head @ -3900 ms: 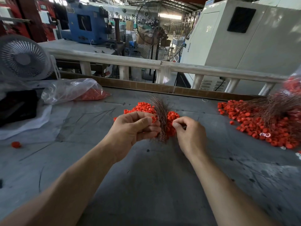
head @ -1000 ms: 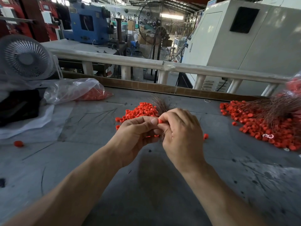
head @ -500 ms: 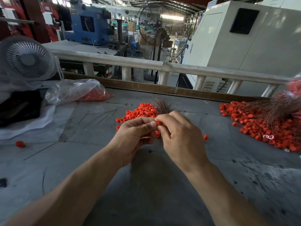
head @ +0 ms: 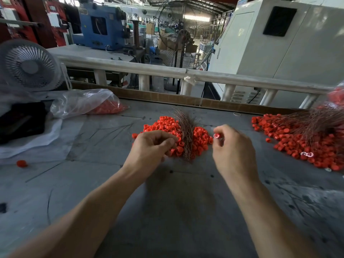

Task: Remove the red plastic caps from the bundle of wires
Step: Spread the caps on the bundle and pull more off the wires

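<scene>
**A:** Where is the bundle of wires point(head: 185, 135)?

**B:** I see it in the middle of the desk point(head: 167, 211), lying on a heap of red caps point(head: 200, 140). The thin brown wires fan out at the far end.

**A:** And the hands?

**B:** My view shows the right hand point(head: 233, 153) just right of the heap, its fingers point(head: 221, 141) pinching one red cap point(head: 216, 135), held apart from the bundle. The left hand point(head: 150, 151) sits at the heap's left side. Its fingers are curled at the caps beside the wires. I cannot tell if they hold anything.

**A:** What else is around?

**B:** A second pile of caps and wires point(head: 305, 138) lies far right. A clear bag point(head: 83, 103) with red caps inside lies far left. One lone cap point(head: 22, 163) sits near the left edge. A small white fan point(head: 28, 65) stands behind the bag.

**A:** And the room?

**B:** The desk is grey and scratched. Behind it runs a white rail point(head: 167, 72). Past that stand a big floor fan point(head: 178, 34), a blue machine point(head: 98, 27) and a white cabinet point(head: 279, 43).
</scene>
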A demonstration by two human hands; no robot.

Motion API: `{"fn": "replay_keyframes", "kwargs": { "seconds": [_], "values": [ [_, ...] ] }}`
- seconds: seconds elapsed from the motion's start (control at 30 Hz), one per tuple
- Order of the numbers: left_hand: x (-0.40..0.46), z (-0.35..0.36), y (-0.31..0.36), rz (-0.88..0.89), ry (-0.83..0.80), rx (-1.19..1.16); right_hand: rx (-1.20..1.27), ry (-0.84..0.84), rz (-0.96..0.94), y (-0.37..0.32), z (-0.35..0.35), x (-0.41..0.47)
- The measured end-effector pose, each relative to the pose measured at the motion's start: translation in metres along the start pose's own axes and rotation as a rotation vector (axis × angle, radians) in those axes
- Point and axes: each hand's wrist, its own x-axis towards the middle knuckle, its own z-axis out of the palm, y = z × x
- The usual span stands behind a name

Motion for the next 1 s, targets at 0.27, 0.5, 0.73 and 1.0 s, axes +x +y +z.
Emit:
{"fn": "replay_keyframes", "kwargs": {
  "seconds": [0.27, 0.5, 0.73, 1.0],
  "values": [
    [0.006, -0.007, -0.013, 0.097, 0.148, 0.396, -0.331, -0.208, 0.195, 0.03, -0.002, 0.003],
    [0.003, -0.006, -0.014, 0.16, 0.128, 0.533, -0.443, -0.301, 0.292, 0.038, 0.0, 0.005],
    [0.006, -0.008, -0.016, 0.175, 0.121, 0.645, -0.355, -0.227, 0.191, 0.031, -0.003, 0.007],
    [0.006, -0.002, -0.016, 0.225, 0.119, 0.706, 0.165, -0.154, -0.032, -0.004, 0.027, -0.004]
  ]
}}
